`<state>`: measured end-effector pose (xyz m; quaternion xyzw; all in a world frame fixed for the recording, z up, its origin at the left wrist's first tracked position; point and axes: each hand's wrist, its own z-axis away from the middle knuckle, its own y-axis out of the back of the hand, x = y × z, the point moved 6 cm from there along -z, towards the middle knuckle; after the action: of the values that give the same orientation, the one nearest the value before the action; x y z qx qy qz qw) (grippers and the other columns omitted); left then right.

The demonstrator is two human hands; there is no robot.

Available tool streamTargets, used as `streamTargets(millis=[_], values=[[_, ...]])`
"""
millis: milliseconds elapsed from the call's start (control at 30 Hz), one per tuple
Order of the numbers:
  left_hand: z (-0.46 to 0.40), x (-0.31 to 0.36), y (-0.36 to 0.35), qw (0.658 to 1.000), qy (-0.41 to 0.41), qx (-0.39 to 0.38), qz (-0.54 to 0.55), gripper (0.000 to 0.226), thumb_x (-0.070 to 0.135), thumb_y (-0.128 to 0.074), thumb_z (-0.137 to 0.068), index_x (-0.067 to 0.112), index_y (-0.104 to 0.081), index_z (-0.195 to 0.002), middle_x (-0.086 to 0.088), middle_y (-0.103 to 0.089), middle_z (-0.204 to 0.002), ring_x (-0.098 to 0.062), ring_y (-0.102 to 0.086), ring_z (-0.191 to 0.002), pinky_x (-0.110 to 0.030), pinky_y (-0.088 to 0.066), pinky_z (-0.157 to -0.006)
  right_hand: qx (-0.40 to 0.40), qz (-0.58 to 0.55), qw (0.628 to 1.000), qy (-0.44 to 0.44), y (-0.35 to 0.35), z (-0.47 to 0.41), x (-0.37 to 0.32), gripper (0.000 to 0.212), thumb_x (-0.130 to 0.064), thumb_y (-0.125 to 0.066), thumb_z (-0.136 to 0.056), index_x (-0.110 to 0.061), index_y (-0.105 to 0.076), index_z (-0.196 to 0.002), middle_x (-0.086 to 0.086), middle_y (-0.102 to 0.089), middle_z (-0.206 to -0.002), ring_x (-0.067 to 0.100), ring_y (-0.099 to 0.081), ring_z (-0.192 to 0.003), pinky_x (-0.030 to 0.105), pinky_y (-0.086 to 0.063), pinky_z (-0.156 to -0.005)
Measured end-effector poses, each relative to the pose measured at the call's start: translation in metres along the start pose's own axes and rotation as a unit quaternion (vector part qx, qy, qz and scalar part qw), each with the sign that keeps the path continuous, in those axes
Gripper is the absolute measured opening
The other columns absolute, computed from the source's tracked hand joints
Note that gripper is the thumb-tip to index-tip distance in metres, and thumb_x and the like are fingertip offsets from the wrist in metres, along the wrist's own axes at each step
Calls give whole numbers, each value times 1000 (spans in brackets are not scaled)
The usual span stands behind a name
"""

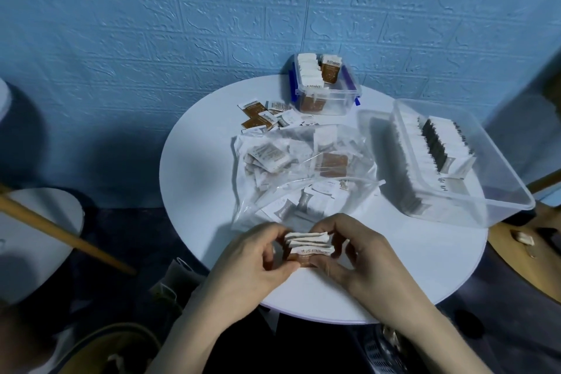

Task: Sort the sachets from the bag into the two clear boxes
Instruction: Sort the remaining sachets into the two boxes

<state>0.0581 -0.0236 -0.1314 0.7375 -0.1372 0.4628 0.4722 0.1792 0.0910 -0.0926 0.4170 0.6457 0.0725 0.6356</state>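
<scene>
Head view: left hand [258,255] & right hand [352,252] both pinch a small stack of sachets [308,247] w/ curled fingers, at worktop [197,167] near edge. Bag [303,167] mid-worktop; small box [326,85] at far edge, big box [461,161] at right edge.

We have one view only — a wide-angle camera worn on the person's head, looking forward and down. It sits close above the near edge of a round white table [194,191], so the left hand [258,264] and right hand [352,255] fill the lower middle of the frame. Farther off, the view takes in the table's far side and a blue textured wall [151,24] — straight lines bow toward the picture's edges.
</scene>
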Motion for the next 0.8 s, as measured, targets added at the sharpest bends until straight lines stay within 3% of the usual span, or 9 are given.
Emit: streamTargets(millis=[167,333,400,500,567,633,700,800], values=[[-12,7,8,996,-17,38,75,31,28,-79,-67,37,-62,-92,12,-46,-56,-4,-39,-49,-16,-31,-49,-28,66,995,66,16,-18,-25,26,-29,-76,-77,-32,-54,-91,-12,-54,-83,1,-52,-77,11,-35,-64],[-43,25,24,997,-59,38,31,38,51,-64,-65,41,-55,-100,14,-48,-61,-9,-42,-53,-27,-37,-53,-60,147,981,110,36,-52,-40,23,-35,-71,-78,-31,-54,-94,-17,-54,-84,6,-51,-84,21,-42,-69],[-61,33,31,996,-76,42,18,34,48,-66,-67,41,-54,-98,15,-47,-62,-9,-42,-55,-29,-37,-53,-59,186,971,139,42,-70,-46,23,-32,-70,-78,-30,-57,-97,-21,-51,-83,3,-48,-84,25,-43,-72],[-94,42,42,994,-95,47,19,27,38,-77,-72,42,-58,-92,22,-52,-67,-10,-46,-57,-33,-43,-57,-48,191,969,147,58,-99,-47,21,-28,-69,-78,-27,-59,-97,-23,-51,-78,-4,-47,-78,16,-40,-67],[-118,44,50,992,-107,56,18,32,34,-79,-77,48,-58,-96,29,-55,-76,-4,-51,-68,-26,-43,-63,-54,161,977,129,74,-122,-40,19,-20,-73,-79,-22,-62,-93,-16,-56,-74,-2,-49,-70,12,-36,-61],[-142,43,54,989,-134,61,-8,42,39,-74,-80,42,-55,-118,30,-58,-101,1,-54,-87,-22,-43,-74,-51,147,982,107,92,-147,-29,18,-16,-74,-78,-21,-62,-91,-9,-60,-73,5,-49,-65,15,-37,-58],[-170,35,51,984,-148,54,-77,59,53,-64,-83,30,-48,-134,14,-54,-130,-6,-52,-112,-30,-43,-92,-20,158,983,89,114,-177,-15,19,-18,-75,-76,-22,-62,-90,-4,-62,-74,12,-52,-66,19,-39,-59],[-211,20,39,971,-150,29,-181,78,69,-43,-83,26,-34,-147,6,-36,-152,-15,-34,-137,-41,-28,-111,27,202,977,61,144,-227,13,23,-6,-75,-76,-15,-62,-93,2,-62,-79,22,-55,-75,18,-37,-60]])
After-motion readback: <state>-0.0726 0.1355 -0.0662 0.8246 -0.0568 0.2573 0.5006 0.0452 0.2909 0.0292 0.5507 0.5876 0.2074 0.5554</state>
